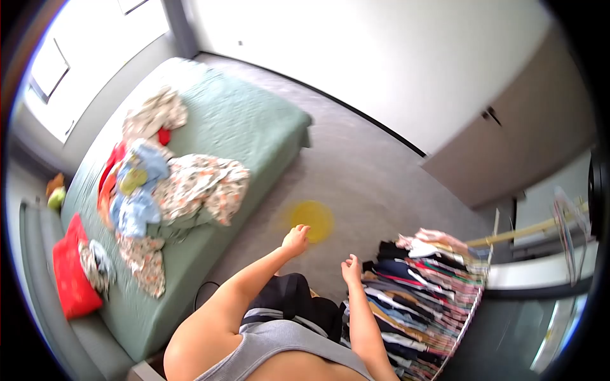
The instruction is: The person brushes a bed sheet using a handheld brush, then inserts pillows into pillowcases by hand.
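My left hand (296,240) is over the grey floor, overlapping the lower left edge of a blurred, round yellow thing (313,221). Its fingers are loosely bent and slightly apart; no grip on the yellow thing shows. Farther right, my right hand (350,270) is raised with its fingers partly spread and nothing visible in them. It is nearest to a rack of closely packed clothes (413,298), just to its right. Dark clothing (292,298) lies in front of my body, below both hands.
A green-covered bed (248,120) at the left bears a heap of clothes (203,181) and a red cushion (73,273). Beyond the rack stands a grey-brown door or cabinet (515,120). Transparent hangers (569,235) hang at the far right. A dark cord (200,293) is near the bed.
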A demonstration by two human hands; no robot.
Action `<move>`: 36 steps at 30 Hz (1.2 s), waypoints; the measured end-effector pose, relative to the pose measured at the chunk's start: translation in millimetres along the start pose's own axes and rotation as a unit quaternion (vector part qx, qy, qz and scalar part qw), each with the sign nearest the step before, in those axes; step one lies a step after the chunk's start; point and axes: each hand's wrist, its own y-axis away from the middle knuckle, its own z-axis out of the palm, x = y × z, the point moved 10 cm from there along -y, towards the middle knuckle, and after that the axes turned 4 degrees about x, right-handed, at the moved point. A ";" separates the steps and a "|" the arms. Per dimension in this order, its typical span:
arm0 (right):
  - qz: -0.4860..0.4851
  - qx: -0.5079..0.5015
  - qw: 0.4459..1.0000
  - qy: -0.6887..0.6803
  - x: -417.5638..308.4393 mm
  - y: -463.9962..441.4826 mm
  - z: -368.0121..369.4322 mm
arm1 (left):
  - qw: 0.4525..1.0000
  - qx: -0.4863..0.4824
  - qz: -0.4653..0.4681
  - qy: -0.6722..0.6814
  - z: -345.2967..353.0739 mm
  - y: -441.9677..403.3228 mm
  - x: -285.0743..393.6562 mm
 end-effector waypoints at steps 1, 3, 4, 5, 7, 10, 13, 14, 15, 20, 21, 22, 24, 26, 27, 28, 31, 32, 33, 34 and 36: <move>-0.016 -0.024 1.000 -0.001 -1.5 -3.6 -4.7 | 0.999 0.014 -0.035 0.006 -3.8 14.5 -5.7; -0.080 -0.044 0.996 -0.008 -109.2 -30.9 89.7 | 0.994 0.065 -0.083 -0.013 -99.4 9.4 -117.2; -0.087 -0.081 0.993 -0.006 -127.2 -20.4 118.4 | 0.990 0.075 -0.116 -0.016 -117.1 36.8 -151.3; -0.094 -0.116 0.989 -0.001 -142.0 -8.5 143.9 | 0.985 0.086 -0.147 -0.018 -131.4 65.5 -181.6; -0.142 -0.165 0.974 0.059 -176.1 6.4 189.9 | 0.967 0.119 -0.227 -0.011 -163.8 113.2 -221.8; -0.184 -0.271 0.943 0.063 -221.4 34.1 256.0 | 0.929 0.182 -0.321 0.004 -198.6 175.3 -263.9; -0.222 -0.361 0.901 0.096 -256.4 70.7 303.9 | 0.882 0.250 -0.398 0.043 -218.0 235.6 -286.8; -0.230 -0.387 0.886 0.113 -264.6 80.8 317.4 | 0.864 0.275 -0.418 0.062 -217.8 254.1 -291.8; -0.239 -0.412 0.870 0.132 -271.8 87.8 329.4 | 0.844 0.301 -0.437 0.082 -215.8 270.5 -295.2; -0.321 -0.475 0.783 0.241 -273.9 98.0 422.4 | 0.745 0.411 -0.510 0.125 -211.7 353.1 -290.8; -0.319 -0.488 0.767 0.267 -270.0 103.0 436.6 | 0.719 0.430 -0.528 0.138 -207.5 372.3 -290.4; -0.355 -0.483 0.746 0.292 -281.9 113.2 445.6 | 0.703 0.441 -0.539 0.143 -200.1 389.4 -292.4; -0.381 -0.478 0.732 0.300 -307.0 128.0 467.4 | 0.672 0.462 -0.558 0.156 -194.8 416.1 -296.1; -0.384 -0.490 0.723 0.300 -329.0 145.9 496.8 | 0.642 0.482 -0.572 0.168 -203.5 438.0 -303.4; -0.372 -0.500 0.725 0.294 -336.6 153.9 513.5 | 0.631 0.498 -0.569 0.175 -207.0 448.7 -311.5; -0.377 -0.511 0.723 0.274 -344.7 162.3 536.5 | 0.621 0.513 -0.564 0.181 -210.3 460.0 -321.7; -0.344 -0.523 0.747 0.223 -389.4 192.0 602.5 | 0.607 0.524 -0.569 0.180 -230.4 489.9 -361.1; -0.344 -0.522 0.757 0.192 -409.2 204.2 625.2 | 0.606 0.515 -0.574 0.194 -233.5 499.0 -376.6; -0.302 -0.520 0.779 0.176 -426.7 216.5 643.5 | 0.608 0.506 -0.577 0.205 -239.9 510.5 -396.3; -0.303 -0.505 0.792 0.162 -441.8 222.5 677.6 | 0.621 0.515 -0.556 0.203 -257.7 521.9 -411.0; -0.367 -0.429 0.816 0.127 -455.2 206.7 749.9 | 0.626 0.496 -0.573 0.185 -287.4 551.7 -436.6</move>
